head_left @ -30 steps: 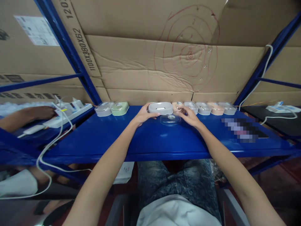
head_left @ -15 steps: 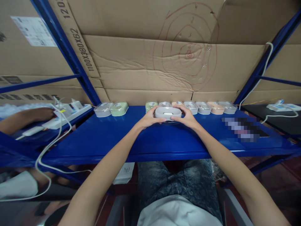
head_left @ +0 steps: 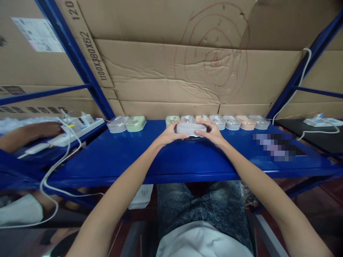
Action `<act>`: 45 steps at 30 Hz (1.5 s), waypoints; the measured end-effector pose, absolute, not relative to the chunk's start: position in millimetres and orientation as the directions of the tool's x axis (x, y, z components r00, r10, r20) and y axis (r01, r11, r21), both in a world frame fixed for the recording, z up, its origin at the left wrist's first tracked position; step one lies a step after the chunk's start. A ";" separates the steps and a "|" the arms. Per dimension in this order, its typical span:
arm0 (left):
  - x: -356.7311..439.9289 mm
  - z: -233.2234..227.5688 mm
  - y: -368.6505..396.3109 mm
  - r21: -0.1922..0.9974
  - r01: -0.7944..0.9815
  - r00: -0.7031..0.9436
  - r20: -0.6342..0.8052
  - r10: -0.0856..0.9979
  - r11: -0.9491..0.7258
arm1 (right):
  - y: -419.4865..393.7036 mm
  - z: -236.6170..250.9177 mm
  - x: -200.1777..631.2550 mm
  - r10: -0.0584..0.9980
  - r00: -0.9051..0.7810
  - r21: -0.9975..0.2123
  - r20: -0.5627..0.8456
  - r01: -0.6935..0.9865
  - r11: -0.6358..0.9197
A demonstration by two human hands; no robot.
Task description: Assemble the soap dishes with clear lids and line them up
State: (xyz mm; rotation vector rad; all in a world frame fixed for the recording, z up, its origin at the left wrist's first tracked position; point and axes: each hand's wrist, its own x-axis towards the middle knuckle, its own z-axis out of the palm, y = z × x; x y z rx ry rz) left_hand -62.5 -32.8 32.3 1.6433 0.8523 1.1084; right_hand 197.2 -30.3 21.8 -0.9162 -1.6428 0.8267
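Observation:
A pale grey rounded plastic box (head_left: pixel 191 129) is held between my two hands over the blue table (head_left: pixel 193 160). My left hand (head_left: pixel 171 134) grips its left end, with the thumb along the near side. On the right end, my right hand (head_left: pixel 212 132) is closed in the same way, its thumb on the near face. Just below the box shows a dark, shiny rounded edge (head_left: pixel 193 139); what it belongs to is mostly hidden. Behind my hands stands a row of similar small boxes, among them a green one (head_left: pixel 171 120) and an orange one (head_left: pixel 245 122).
Two more boxes, a grey one (head_left: pixel 118 124) and a green one (head_left: pixel 135 123), stand at the back left. A blurred-out dark item (head_left: pixel 278 147) lies at the right. Power strips (head_left: pixel 77 132) with white cables and another person's arm (head_left: pixel 32 135) are at the left.
The grey box has tilted slightly between my hands, so its near face looks different and more of the dark edge beneath shows. Both hands have barely moved.

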 end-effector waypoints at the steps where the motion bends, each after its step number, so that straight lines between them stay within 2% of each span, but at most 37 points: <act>1: -62.4 32.3 -32.9 0.950 0.038 0.346 0.278 0.896 -0.309 | -30.2 21.9 197.0 0.879 -0.172 -0.866 0.444 0.168 0.470; 7: -62.2 33.3 -33.0 0.950 0.042 0.348 0.277 0.896 -0.310 | -30.2 23.3 196.7 0.882 -0.175 -0.868 0.438 0.173 0.465; 13: -61.4 35.2 -35.6 0.912 0.063 0.393 0.352 0.850 -0.406 | -31.4 26.1 198.8 0.900 -0.096 -0.879 0.426 0.192 0.437; 18: -61.3 33.6 -33.0 0.917 0.050 0.391 0.346 0.853 -0.395 | -31.1 27.3 198.5 0.903 -0.065 -0.883 0.425 0.188 0.429; 21: -65.1 32.0 -26.7 0.924 0.048 0.373 0.335 0.865 -0.379 | -28.5 29.8 201.4 0.916 0.002 -0.910 0.401 0.113 0.399; 24: -72.9 33.9 -20.3 0.925 0.073 0.317 0.333 0.888 -0.372 | -23.9 34.0 207.7 0.925 0.145 -0.934 0.351 -0.014 0.356; 29: -91.7 44.6 -15.5 0.908 0.059 0.178 0.399 0.900 -0.414 | -17.6 37.5 215.7 0.902 0.311 -0.929 0.298 -0.124 0.350; 33: -101.7 52.1 -15.1 0.905 0.046 0.123 0.416 0.901 -0.424 | -17.0 35.4 216.3 0.876 0.324 -0.923 0.358 -0.017 0.384; 38: -106.4 59.8 -23.2 0.903 0.143 0.230 0.368 0.901 -0.406 | -22.9 43.4 220.1 0.834 0.279 -0.879 0.476 0.150 0.452; 41: -114.8 61.5 -37.4 0.871 0.264 0.321 0.325 0.890 -0.414 | -36.0 52.4 230.5 0.773 0.191 -0.780 0.605 0.341 0.525; 45: -139.4 55.5 -59.5 0.789 0.402 0.412 0.299 0.861 -0.465 | -67.9 54.0 257.8 0.706 0.012 -0.580 0.708 0.581 0.571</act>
